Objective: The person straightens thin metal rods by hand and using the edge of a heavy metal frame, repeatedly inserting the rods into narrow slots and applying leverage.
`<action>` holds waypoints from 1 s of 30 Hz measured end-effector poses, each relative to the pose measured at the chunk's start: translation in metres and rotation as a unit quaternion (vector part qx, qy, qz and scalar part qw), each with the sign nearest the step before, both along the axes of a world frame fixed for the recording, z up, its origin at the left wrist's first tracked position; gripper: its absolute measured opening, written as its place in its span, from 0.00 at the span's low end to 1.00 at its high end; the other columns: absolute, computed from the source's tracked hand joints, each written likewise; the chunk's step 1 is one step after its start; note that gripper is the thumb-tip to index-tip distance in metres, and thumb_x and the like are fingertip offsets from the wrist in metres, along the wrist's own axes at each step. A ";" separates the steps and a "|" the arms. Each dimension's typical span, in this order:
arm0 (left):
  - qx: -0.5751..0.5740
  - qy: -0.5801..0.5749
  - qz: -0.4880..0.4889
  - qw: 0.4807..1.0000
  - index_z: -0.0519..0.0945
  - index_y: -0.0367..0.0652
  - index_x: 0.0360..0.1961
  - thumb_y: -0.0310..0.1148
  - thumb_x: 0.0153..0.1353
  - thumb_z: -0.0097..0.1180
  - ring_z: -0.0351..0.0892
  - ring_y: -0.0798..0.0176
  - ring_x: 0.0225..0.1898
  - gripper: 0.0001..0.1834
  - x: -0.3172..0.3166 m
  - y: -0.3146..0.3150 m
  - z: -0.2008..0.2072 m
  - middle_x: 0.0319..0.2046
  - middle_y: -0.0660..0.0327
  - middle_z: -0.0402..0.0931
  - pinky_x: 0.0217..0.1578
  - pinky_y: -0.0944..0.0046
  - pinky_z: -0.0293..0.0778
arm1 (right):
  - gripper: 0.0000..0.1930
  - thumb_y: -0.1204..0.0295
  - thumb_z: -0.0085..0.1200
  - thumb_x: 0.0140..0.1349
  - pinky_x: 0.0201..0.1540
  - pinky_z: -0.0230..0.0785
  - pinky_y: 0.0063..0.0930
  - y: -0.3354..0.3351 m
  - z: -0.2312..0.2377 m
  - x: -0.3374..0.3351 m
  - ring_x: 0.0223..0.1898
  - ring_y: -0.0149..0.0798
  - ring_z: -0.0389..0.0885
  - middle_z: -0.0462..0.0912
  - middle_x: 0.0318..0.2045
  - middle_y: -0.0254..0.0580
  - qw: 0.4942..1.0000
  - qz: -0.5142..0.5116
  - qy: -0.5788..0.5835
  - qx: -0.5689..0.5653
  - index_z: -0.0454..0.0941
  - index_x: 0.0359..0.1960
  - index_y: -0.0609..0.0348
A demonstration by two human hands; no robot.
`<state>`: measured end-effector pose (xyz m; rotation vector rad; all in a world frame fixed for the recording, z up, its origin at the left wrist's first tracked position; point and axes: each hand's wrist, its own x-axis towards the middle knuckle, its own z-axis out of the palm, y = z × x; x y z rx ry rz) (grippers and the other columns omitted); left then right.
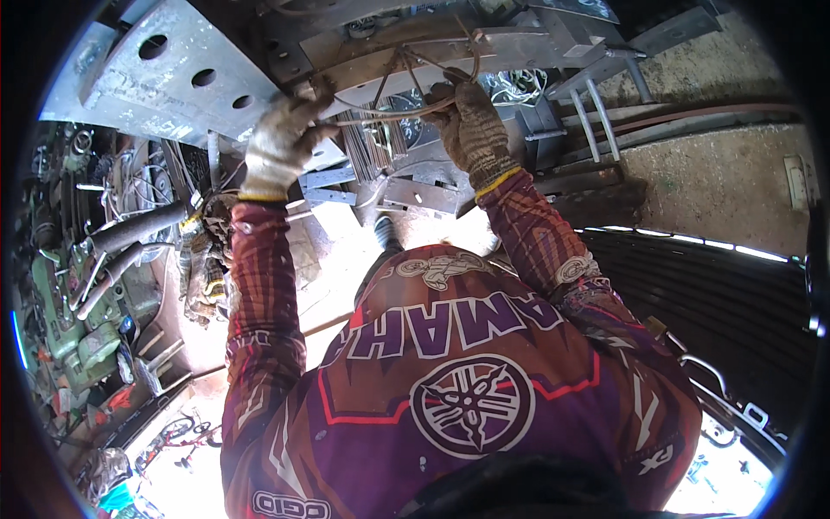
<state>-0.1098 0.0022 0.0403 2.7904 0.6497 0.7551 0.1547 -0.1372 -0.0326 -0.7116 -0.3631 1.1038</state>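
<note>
So there's a big holed steel plate (pixel 164 97) just left of the curved beam (pixel 514 54). My bent rod (pixel 389 112) is by the beam's near edge. Left grip (pixel 285 143), by the beam's left end: half-curled, can't tell if it's holding. Right grip (pixel 471 125), near the beam's middle: curled round the rod.

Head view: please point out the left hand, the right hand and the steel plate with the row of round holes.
Left hand (pixel 281 138): head view, on the middle of its glove.
Right hand (pixel 474 125): head view, on the middle of its glove.
Steel plate (pixel 178 62): head view, bare metal between two holes.
</note>
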 end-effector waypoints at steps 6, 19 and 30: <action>0.108 0.038 0.072 0.991 0.87 0.56 0.41 0.41 0.61 0.64 0.73 0.68 0.18 0.09 -0.002 -0.075 0.000 0.22 0.67 0.78 0.18 0.63 0.69 | 0.24 0.61 0.54 0.70 0.30 0.81 0.33 -0.014 0.027 0.037 0.29 0.41 0.84 0.84 0.39 0.49 0.960 0.017 -0.238 -0.148 0.71 0.59 0.68; 0.295 0.072 -0.017 0.953 0.84 0.55 0.45 0.43 0.52 0.67 0.71 0.66 0.22 0.18 0.004 -0.088 0.150 0.21 0.70 0.67 0.26 0.62 0.67 | 0.25 0.65 0.68 0.53 0.39 0.74 0.40 -0.071 0.156 0.003 0.36 0.42 0.80 0.81 0.37 0.40 0.434 -0.154 -0.881 0.113 0.78 0.54 0.50; 0.251 -0.213 -0.031 0.944 0.79 0.51 0.57 0.35 0.48 0.70 0.77 0.55 0.45 0.32 0.095 -0.128 0.131 0.45 0.58 0.76 0.45 0.51 0.74 | 0.20 0.56 0.55 0.70 0.18 0.58 0.19 -0.099 0.134 0.000 0.17 0.22 0.66 0.72 0.19 0.27 0.957 0.023 -0.283 -0.049 0.78 0.55 0.58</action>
